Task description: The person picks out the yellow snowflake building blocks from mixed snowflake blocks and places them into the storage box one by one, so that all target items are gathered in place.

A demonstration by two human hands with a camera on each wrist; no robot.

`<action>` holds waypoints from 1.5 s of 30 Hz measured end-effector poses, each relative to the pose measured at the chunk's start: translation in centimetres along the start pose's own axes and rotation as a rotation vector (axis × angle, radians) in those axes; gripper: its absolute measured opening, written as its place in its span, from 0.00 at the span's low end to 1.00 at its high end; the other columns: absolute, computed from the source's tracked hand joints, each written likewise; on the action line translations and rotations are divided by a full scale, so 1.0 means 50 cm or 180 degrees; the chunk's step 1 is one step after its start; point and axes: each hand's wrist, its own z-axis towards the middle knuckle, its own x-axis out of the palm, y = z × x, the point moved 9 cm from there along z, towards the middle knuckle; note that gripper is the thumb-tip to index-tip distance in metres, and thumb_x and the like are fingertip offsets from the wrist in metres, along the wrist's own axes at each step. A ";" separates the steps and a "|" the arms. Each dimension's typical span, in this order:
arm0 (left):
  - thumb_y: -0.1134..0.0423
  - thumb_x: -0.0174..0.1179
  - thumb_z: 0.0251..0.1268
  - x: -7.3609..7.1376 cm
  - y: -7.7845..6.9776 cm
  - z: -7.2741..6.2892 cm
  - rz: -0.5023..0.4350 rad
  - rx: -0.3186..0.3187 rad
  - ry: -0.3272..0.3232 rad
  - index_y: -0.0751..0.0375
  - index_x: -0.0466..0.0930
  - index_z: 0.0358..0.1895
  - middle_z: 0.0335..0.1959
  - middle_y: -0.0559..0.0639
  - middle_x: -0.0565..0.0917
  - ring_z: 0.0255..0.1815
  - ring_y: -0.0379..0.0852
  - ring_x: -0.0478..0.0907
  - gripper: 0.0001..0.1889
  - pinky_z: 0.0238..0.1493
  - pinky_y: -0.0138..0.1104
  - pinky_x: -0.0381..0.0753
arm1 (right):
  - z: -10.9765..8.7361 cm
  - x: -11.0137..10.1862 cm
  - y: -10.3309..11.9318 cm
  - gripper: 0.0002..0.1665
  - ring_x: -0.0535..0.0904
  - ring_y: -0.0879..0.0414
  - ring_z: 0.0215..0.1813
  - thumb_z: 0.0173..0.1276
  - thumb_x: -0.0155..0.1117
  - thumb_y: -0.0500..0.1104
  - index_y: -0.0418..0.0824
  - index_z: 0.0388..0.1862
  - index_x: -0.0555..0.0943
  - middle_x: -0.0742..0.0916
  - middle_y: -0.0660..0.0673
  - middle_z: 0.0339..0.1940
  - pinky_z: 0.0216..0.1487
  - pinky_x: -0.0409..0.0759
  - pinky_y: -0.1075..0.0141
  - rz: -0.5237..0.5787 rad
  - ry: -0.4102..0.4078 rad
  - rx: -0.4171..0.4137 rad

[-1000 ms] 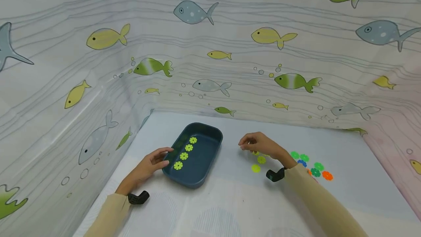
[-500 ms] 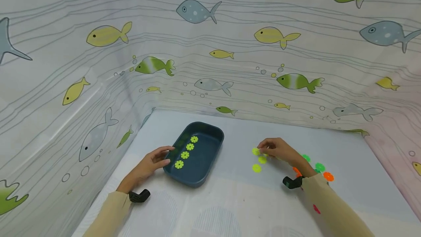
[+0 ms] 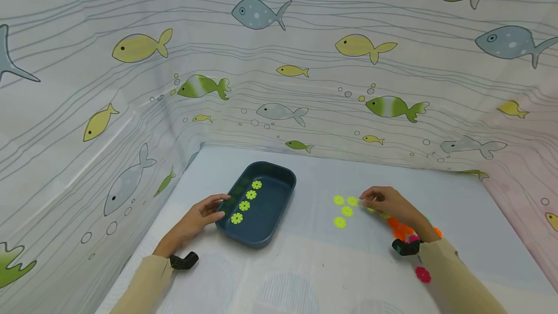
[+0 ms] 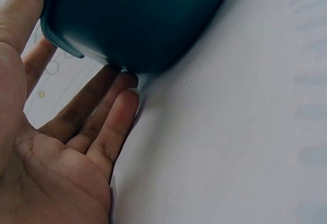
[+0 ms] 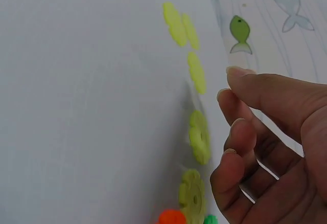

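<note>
The dark blue tray (image 3: 271, 203) stands left of centre, holding a slanting row of several yellow-green notched plastic discs (image 3: 244, 205). My left hand (image 3: 199, 219) holds its near left corner, thumb and index finger at the rim; in the left wrist view the other fingers touch the outer wall of the tray (image 4: 133, 24). My right hand (image 3: 392, 203) hovers beside a loose group of yellow notched discs (image 3: 347, 211). In the right wrist view its fingers (image 5: 242, 134) are loosely bent, thumb near the index finger, nothing visible between them. Yellow discs (image 5: 199, 137) lie just past the fingertips.
Orange discs (image 3: 398, 229) lie under the right wrist, and a pink-red disc (image 3: 423, 274) lies by the sleeve, which partly hides other pieces. Fish-patterned curtains (image 3: 279, 86) surround the white table (image 3: 314, 256). Each wrist wears a small black camera (image 3: 405, 247).
My right hand has moved right and slightly towards me, uncovering yellow discs it had partly hidden. The left hand and tray stay in place.
</note>
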 end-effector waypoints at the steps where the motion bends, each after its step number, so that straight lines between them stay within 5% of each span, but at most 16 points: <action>1: 0.58 0.64 0.75 0.001 0.000 0.000 0.0004 0.0001 0.0005 0.45 0.71 0.74 0.78 0.55 0.65 0.78 0.61 0.59 0.27 0.70 0.45 0.67 | -0.005 -0.005 -0.004 0.14 0.78 0.46 0.34 0.73 0.70 0.48 0.41 0.51 0.85 0.84 0.40 0.41 0.31 0.79 0.64 -0.0055 -0.0024 0.0020; 6: 0.59 0.64 0.75 -0.001 0.004 0.003 0.0022 0.0044 0.0020 0.47 0.71 0.74 0.78 0.54 0.66 0.79 0.61 0.58 0.27 0.63 0.27 0.70 | -0.030 -0.028 -0.023 0.15 0.80 0.47 0.41 0.72 0.71 0.49 0.43 0.52 0.85 0.85 0.42 0.44 0.37 0.82 0.62 -0.0186 -0.0114 0.0091; 21: 0.62 0.62 0.76 0.002 -0.008 0.000 0.0002 0.0199 0.0077 0.54 0.69 0.75 0.77 0.59 0.66 0.77 0.64 0.59 0.27 0.62 0.26 0.71 | -0.083 -0.054 -0.069 0.21 0.80 0.47 0.47 0.69 0.74 0.51 0.41 0.55 0.84 0.86 0.41 0.53 0.42 0.83 0.62 -0.0188 -0.0301 0.0182; 35: 0.62 0.62 0.76 0.004 -0.006 0.000 -0.0009 0.0189 0.0066 0.53 0.69 0.75 0.77 0.59 0.66 0.77 0.65 0.59 0.27 0.61 0.26 0.72 | -0.084 -0.056 -0.060 0.22 0.76 0.50 0.42 0.68 0.75 0.50 0.41 0.55 0.86 0.81 0.45 0.38 0.37 0.77 0.65 -0.0656 -0.0276 0.0187; 45: 0.60 0.63 0.76 0.002 0.002 0.002 0.0033 0.0082 0.0012 0.50 0.70 0.75 0.77 0.57 0.66 0.78 0.63 0.58 0.27 0.63 0.30 0.70 | -0.082 -0.052 -0.060 0.21 0.76 0.49 0.41 0.65 0.78 0.49 0.38 0.48 0.82 0.79 0.44 0.37 0.37 0.78 0.64 -0.0557 -0.0200 0.0282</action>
